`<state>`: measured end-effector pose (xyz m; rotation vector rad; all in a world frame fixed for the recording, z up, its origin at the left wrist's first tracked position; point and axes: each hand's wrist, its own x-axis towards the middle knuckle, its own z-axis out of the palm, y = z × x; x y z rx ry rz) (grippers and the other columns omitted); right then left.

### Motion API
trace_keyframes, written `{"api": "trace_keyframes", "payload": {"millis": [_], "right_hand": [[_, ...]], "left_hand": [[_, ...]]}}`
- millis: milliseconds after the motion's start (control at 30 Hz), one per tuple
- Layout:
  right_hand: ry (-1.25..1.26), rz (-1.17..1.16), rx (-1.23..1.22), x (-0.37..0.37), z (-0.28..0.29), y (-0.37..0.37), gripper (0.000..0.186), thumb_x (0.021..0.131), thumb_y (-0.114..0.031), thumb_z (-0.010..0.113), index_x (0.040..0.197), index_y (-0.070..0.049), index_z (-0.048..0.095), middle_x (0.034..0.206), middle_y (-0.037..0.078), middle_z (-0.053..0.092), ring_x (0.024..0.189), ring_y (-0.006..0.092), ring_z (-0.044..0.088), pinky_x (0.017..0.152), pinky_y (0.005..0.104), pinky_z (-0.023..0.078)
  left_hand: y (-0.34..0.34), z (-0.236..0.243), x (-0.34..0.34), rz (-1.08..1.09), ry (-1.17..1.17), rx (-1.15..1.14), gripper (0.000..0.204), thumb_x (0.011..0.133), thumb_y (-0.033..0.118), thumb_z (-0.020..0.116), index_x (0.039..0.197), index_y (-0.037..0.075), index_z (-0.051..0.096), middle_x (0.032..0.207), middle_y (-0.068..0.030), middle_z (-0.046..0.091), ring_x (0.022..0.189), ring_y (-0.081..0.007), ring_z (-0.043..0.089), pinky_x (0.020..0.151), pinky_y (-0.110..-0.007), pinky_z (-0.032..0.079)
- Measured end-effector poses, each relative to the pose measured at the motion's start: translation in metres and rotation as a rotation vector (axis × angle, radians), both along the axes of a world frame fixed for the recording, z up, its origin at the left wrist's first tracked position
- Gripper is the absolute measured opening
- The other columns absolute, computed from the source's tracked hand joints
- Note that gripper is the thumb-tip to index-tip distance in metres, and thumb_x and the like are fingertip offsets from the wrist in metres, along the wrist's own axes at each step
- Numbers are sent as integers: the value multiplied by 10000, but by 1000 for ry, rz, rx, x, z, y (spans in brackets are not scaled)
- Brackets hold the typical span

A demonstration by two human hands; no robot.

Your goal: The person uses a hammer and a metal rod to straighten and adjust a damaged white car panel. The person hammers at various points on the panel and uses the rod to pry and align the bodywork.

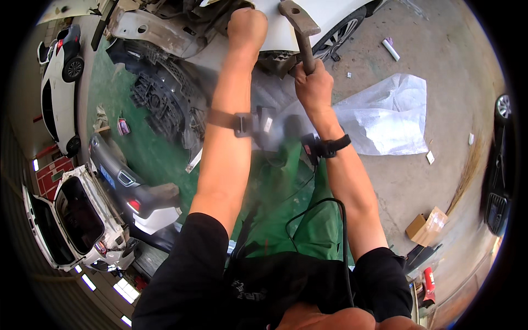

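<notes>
My right hand (314, 85) is wrapped round the handle of a hammer (300, 19), its worn metal head raised beside the white car's body panel (278, 36). Up at the opened front of that car, my left hand (247, 30) is closed in a fist against the panel's edge. Whatever the left fingers grip is hidden behind the fist. To the left of it lies the car's exposed, dusty metal bumper beam (157, 33). The car's wheel (344, 33) shows just beyond the hammer.
A removed dark bumper with a grille (159, 91) lies on the green floor at left, near a grey bumper (113, 165). Silvery sheeting (385, 118) covers the floor at right. A cardboard box (426, 226) stands lower right. A black cable (344, 231) hangs by my body.
</notes>
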<state>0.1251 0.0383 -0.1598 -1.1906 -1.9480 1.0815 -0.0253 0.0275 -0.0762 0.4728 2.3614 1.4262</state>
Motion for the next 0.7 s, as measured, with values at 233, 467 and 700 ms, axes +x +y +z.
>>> {"api": "trace_keyframes", "payload": {"millis": [233,467,700], "right_hand": [[514,-140,84,6,35,-6,211,892,-189,616,798,-10,557,612,169,558,510,279,528,542,349,453],[92,-31,-94,22,35,0,199,854,-188,618,813,-5,550,697,228,609,665,434,609,606,452,490],[-34,47,-52,20,41,5,203,847,-210,620,828,-17,558,682,233,604,686,442,607,630,470,484]], "left_hand": [[-9,-10,-12,16,98,-17,75,668,53,507,644,-17,518,658,-74,478,635,-187,396,590,-327,347],[-11,5,-10,-14,111,-138,281,727,100,434,807,-73,641,899,-319,634,883,-470,593,817,-463,463],[-13,0,8,17,176,-214,315,736,124,428,843,-56,663,947,-335,621,946,-488,581,859,-487,449]]}}
